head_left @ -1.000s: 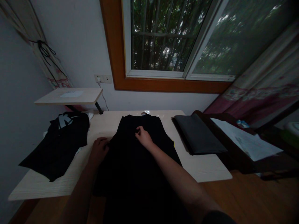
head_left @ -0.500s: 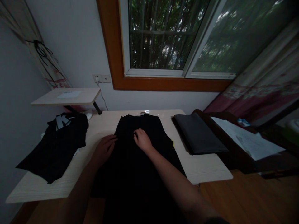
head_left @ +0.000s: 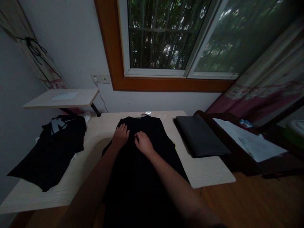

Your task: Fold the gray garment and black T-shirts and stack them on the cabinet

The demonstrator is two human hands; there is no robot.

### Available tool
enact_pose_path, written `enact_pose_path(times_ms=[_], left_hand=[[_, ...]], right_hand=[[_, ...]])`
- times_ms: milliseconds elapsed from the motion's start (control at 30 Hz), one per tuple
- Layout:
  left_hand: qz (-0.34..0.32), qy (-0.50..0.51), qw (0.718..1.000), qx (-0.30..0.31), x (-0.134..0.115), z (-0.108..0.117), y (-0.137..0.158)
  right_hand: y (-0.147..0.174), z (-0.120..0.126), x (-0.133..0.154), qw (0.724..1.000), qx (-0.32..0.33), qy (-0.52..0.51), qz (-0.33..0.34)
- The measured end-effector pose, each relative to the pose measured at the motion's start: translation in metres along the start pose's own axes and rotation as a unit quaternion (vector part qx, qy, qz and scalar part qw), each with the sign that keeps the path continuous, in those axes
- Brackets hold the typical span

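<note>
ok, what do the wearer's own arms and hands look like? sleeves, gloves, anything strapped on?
Left hand and right hand are both ungloved. The forearms are bare, with no watch, band or cable visible. A dark sleeve edge just shows on the right arm at the bottom of the frame; no left sleeve in view. Too dim to rule out small rings.

Both bare arms out in front, hands just beside each other, not touching.
Left hand: palm down, fingers extended forward and slightly parted; left forearm slants inward from the person's left. Right hand: back up, fingers loosely bent, tips pointing forward and inward, palm hidden from me; right forearm angles in from the other side, wrist nearly straight.
</note>
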State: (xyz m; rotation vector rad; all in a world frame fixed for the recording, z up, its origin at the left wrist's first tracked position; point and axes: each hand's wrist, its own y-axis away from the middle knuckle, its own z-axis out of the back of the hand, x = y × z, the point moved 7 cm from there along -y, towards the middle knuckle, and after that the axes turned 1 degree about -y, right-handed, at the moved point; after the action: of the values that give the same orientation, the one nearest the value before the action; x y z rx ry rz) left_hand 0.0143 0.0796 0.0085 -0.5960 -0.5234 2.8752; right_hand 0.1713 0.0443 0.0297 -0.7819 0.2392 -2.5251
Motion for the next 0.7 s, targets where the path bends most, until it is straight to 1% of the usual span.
enact_pose_path(times_ms=[167,333,500,600,700], left_hand=[[0.033,-0.039,0.999,0.002,0.020,0.004,-0.006],[0.077,-0.071,0.994,0.019,0.046,0.008,-0.015],[0.118,-0.115,0.986,0.013,0.069,0.023,-0.022],[0.126,-0.146,0.981,0.012,0.070,0.036,-0.028],[0.120,-0.185,0.975,0.013,0.062,0.047,-0.035]], right_hand=[[0.000,-0.001,0.005,0.999,0.022,0.021,0.018],[0.000,0.000,0.007,0.999,0.035,0.025,0.022],[0.001,0.000,0.007,0.999,0.040,0.017,0.026],[0.000,-0.001,0.005,0.999,0.038,0.013,0.022],[0.000,-0.002,0.004,0.999,0.036,0.006,0.024]])
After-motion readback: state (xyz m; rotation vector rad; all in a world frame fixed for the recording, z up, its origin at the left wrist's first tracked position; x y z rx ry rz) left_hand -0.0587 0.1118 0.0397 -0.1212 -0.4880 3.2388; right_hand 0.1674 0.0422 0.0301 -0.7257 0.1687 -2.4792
